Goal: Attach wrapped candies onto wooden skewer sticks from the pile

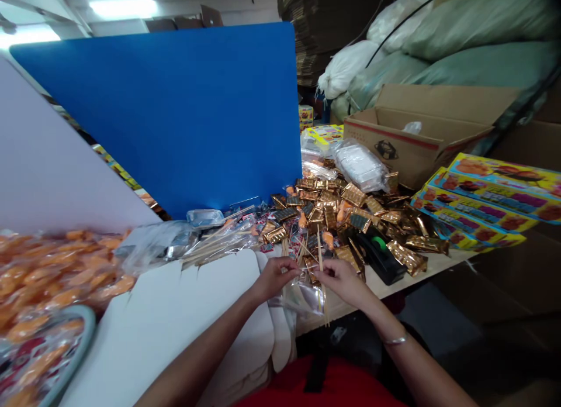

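My left hand (277, 276) is closed in a pinch at the rim of a clear plastic bag (302, 300), which hangs just over the table's front edge. My right hand (344, 282) faces it, fingers closed around thin wooden sticks (324, 304) that stand nearly upright; whether it also grips the bag's rim is too small to tell. Behind both hands lies a heap of gold foil packets (326, 217) mixed with orange pieces and small printed sachets. A black tape dispenser (380, 258) with a green core sits to the right of my right hand.
White card sheets (175, 313) lie at left, near bagged orange items (61, 266) and a grey-rimmed basket (81, 342). More bundled sticks (219, 243) lie behind the card. A blue panel (188, 114) rises behind. Yellow printed boxes (486, 205) and a cardboard carton (394, 138) stand right.
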`<state>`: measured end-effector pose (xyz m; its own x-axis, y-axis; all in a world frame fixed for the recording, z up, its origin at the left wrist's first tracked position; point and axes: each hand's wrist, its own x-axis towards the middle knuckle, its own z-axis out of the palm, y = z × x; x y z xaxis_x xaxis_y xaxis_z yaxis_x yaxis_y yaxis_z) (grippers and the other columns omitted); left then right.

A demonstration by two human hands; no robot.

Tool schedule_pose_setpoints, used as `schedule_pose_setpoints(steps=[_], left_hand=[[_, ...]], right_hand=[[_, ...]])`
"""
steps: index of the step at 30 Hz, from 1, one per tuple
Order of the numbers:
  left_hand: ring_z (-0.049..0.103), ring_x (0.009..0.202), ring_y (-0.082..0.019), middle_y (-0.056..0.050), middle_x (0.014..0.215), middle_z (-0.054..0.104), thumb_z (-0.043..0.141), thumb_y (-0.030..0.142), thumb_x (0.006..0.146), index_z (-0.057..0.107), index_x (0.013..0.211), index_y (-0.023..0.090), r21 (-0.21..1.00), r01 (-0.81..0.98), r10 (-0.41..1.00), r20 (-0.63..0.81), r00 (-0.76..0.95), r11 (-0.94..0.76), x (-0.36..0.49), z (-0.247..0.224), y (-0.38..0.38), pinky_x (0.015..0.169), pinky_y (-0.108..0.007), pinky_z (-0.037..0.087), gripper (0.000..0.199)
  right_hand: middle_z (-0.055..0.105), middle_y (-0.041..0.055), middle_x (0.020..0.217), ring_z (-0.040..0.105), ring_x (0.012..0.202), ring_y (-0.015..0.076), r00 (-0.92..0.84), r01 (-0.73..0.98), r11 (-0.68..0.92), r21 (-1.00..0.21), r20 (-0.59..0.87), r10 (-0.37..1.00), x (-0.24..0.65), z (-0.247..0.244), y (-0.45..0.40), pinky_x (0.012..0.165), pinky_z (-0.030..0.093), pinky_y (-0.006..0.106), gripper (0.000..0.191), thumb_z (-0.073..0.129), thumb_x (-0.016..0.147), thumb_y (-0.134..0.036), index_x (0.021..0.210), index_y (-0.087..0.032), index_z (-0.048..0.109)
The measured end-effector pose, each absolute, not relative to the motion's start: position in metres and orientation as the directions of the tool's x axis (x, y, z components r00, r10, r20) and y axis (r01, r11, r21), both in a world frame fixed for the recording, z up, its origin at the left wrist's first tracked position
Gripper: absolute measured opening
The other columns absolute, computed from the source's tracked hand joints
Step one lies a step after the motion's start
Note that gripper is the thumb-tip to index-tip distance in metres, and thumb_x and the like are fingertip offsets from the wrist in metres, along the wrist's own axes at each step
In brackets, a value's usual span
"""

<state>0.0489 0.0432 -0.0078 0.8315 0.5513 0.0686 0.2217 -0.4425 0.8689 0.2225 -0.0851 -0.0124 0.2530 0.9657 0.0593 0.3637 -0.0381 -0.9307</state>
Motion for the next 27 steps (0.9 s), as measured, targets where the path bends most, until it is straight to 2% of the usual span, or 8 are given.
schedule_pose_setpoints(steps=[3, 5, 7, 9, 14, 19, 23, 27], left_hand=[[0.06, 0.096, -0.023, -0.011, 0.103, 0.067, 0.059, 0.041, 0.085, 0.066, 0.104, 0.016, 0.772, 0.138, 0.475, 0.229, 0.85, -0.62, 0.043, -0.003, 0.035, 0.085, -0.035, 0.046, 0.033], [0.051, 0.115, -0.027, -0.014, 0.125, 0.057, 0.063, 0.043, 0.082, 0.052, 0.127, 0.019, 0.658, 0.108, 0.402, 0.315, 0.86, -0.746, 0.04, -0.002, 0.026, 0.097, -0.042, 0.04, 0.053], [0.048, 0.118, -0.028, -0.014, 0.128, 0.055, 0.061, 0.039, 0.084, 0.044, 0.134, 0.02, 0.567, 0.119, 0.353, 0.324, 0.878, -0.815, 0.041, -0.003, 0.017, 0.099, -0.046, 0.037, 0.056], [0.052, 0.111, -0.026, -0.013, 0.119, 0.059, 0.05, 0.032, 0.092, 0.047, 0.131, 0.02, 0.547, 0.142, 0.348, 0.294, 0.89, -0.825, 0.046, -0.006, 0.01, 0.095, -0.045, 0.04, 0.041], [0.056, 0.096, -0.022, -0.011, 0.101, 0.062, 0.037, 0.03, 0.096, 0.057, 0.115, 0.017, 0.722, 0.127, 0.427, 0.249, 0.869, -0.68, 0.053, -0.007, 0.004, 0.086, -0.037, 0.044, 0.03], [0.054, 0.078, -0.017, -0.004, 0.08, 0.058, 0.033, 0.037, 0.098, 0.06, 0.108, 0.015, 0.918, 0.123, 0.539, 0.109, 0.835, -0.376, 0.043, 0.003, 0.014, 0.076, -0.029, 0.043, 0.037], [0.055, 0.083, -0.018, -0.004, 0.081, 0.058, 0.034, 0.04, 0.097, 0.061, 0.112, 0.015, 0.967, 0.096, 0.549, 0.05, 0.835, -0.235, 0.032, 0.006, 0.025, 0.083, -0.031, 0.041, 0.04], [0.056, 0.087, -0.019, -0.004, 0.084, 0.061, 0.039, 0.043, 0.095, 0.062, 0.113, 0.016, 0.975, 0.113, 0.553, 0.011, 0.833, -0.191, 0.029, 0.009, 0.027, 0.087, -0.032, 0.04, 0.04]], right_hand=[[0.041, -0.005, 0.049, 0.035, 0.048, 0.0085, 0.241, 0.266, -0.072, -0.961, -0.006, 0.971, 0.222, -0.016, -0.081, 0.046, 0.023, 0.021, 0.032, 0.061, 0.076, -0.039, 0.055, -0.016, 0.054], [0.042, -0.0051, 0.05, 0.035, 0.047, 0.008, 0.215, 0.132, -0.089, -0.987, -0.059, 0.975, 0.223, -0.018, -0.081, 0.045, 0.024, 0.021, 0.033, 0.062, 0.075, -0.043, 0.058, -0.016, 0.056], [0.044, -0.0051, 0.051, 0.035, 0.046, 0.0077, 0.196, -0.001, -0.1, -0.995, -0.098, 0.976, 0.222, -0.018, -0.081, 0.044, 0.024, 0.02, 0.034, 0.064, 0.074, -0.047, 0.061, -0.016, 0.059], [0.046, -0.0049, 0.053, 0.036, 0.046, 0.0074, 0.173, -0.107, -0.088, -0.99, -0.106, 0.979, 0.217, -0.017, -0.081, 0.044, 0.026, 0.02, 0.034, 0.066, 0.073, -0.049, 0.065, -0.016, 0.061], [0.055, -0.0026, 0.061, 0.041, 0.049, 0.0076, 0.187, -0.23, -0.028, -0.973, -0.073, 0.98, 0.21, -0.01, -0.081, 0.045, 0.031, 0.02, 0.031, 0.069, 0.074, -0.046, 0.083, -0.017, 0.07], [0.053, -0.0033, 0.058, 0.042, 0.048, 0.008, 0.502, -0.256, 0.155, -0.954, 0.005, 0.865, 0.223, 0.001, -0.084, 0.045, 0.031, 0.021, 0.03, 0.069, 0.075, -0.043, 0.087, -0.017, 0.07], [0.055, -0.0033, 0.06, 0.045, 0.052, 0.0095, 0.732, -0.071, 0.292, -0.954, 0.149, 0.665, 0.227, 0.017, -0.09, 0.048, 0.036, 0.022, 0.024, 0.066, 0.079, -0.04, 0.088, -0.018, 0.067], [0.054, -0.0031, 0.062, 0.048, 0.054, 0.0101, 0.722, 0.165, 0.35, -0.922, 0.355, 0.595, 0.214, 0.033, -0.095, 0.051, 0.038, 0.022, 0.016, 0.06, 0.085, -0.033, 0.09, -0.019, 0.066]])
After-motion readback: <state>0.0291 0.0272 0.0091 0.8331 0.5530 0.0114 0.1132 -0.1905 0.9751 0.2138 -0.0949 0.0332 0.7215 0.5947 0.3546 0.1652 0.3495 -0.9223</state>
